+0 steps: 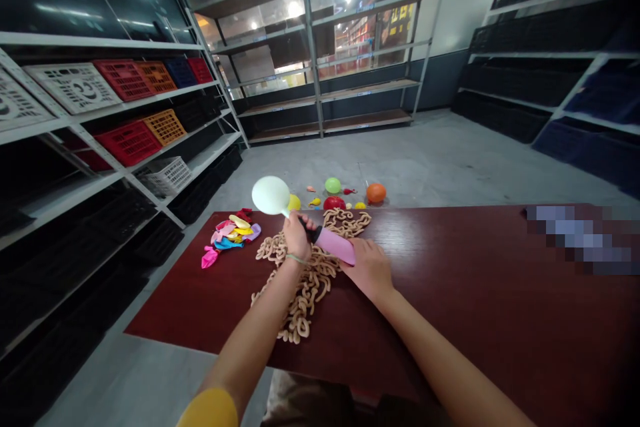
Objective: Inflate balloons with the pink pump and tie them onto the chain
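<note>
A pale, partly inflated balloon (271,195) points away to the upper left. Its neck is pinched in my left hand (297,237), at the dark nozzle end of a pink hand pump (336,245). Around the pump's near end, my right hand (371,269) is closed. Beneath both hands lies a tangled heap of beige, rope-like loops (300,310) on the dark red table (450,293). Left of that heap is a small pile of flat balloons (233,232) in several colours. My fingers hide the exact joint between balloon and nozzle.
On the floor past the table's far edge are inflated balloons, including a green balloon (333,185) and an orange balloon (376,193). A blurred, pixelated patch (575,233) covers something at the table's right. Shelves with a red crate (131,141) stand left.
</note>
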The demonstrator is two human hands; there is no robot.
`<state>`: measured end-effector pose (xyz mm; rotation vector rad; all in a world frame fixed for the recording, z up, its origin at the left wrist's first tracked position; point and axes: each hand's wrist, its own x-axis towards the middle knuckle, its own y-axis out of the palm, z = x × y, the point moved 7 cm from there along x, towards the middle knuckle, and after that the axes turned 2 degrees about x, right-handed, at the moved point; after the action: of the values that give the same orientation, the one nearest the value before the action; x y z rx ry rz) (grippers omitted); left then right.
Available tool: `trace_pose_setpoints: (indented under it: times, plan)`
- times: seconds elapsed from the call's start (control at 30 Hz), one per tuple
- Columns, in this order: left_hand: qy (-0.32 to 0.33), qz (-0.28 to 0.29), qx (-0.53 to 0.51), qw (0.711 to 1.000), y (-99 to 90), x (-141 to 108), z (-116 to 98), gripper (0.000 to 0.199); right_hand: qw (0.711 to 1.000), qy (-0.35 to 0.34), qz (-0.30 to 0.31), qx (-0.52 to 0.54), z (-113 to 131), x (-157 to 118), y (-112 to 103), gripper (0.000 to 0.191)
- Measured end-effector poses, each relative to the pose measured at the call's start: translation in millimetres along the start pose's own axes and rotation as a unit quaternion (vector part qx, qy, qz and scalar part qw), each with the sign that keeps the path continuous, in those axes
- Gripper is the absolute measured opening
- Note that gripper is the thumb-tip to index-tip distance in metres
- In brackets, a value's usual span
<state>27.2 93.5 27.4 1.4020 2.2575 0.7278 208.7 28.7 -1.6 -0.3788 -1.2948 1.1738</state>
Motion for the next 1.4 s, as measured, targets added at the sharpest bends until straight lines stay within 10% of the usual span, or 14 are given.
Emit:
trace_pose_setpoints:
  times: [0.13, 0.43, 0.73, 0.83, 1.13, 1.23, 1.4]
  plan:
    - [-0.011, -0.03, 0.008, 0.999, -29.0, -6, 2, 0.022, 0.997, -0.064, 0.045, -0.025, 16, 0, 4, 0.026]
    - [0.096, -0.055, 0.038, 0.993, -33.4, 54, -117, 0.017, 0.995, -0.091, 0.037, 0.03, 23, 4, 9, 0.045]
    - [0.016, -0.004, 0.022, 1.0, 9.0, -12, 8, 0.024, 0.999, -0.023, 0.025, -0.023, -3, 1, 0, 0.027]
    - [0.017, 0.002, 0.026, 1.0, 4.5, -12, 0, 0.023, 0.999, -0.033, 0.029, -0.015, -3, 2, 1, 0.029]
    - [0.083, -0.059, 0.019, 0.995, -29.4, 42, -129, 0.021, 0.999, -0.035, 0.001, 0.019, 7, 6, 3, 0.024]
    - [0.105, -0.053, -0.002, 0.993, -14.6, 31, -113, 0.023, 1.0, -0.022, -0.004, 0.021, 6, 7, 5, 0.027]
    - [0.062, 0.008, 0.015, 0.998, 25.1, -14, -25, 0.027, 1.0, 0.011, -0.012, 0.017, -5, 4, 2, 0.038]
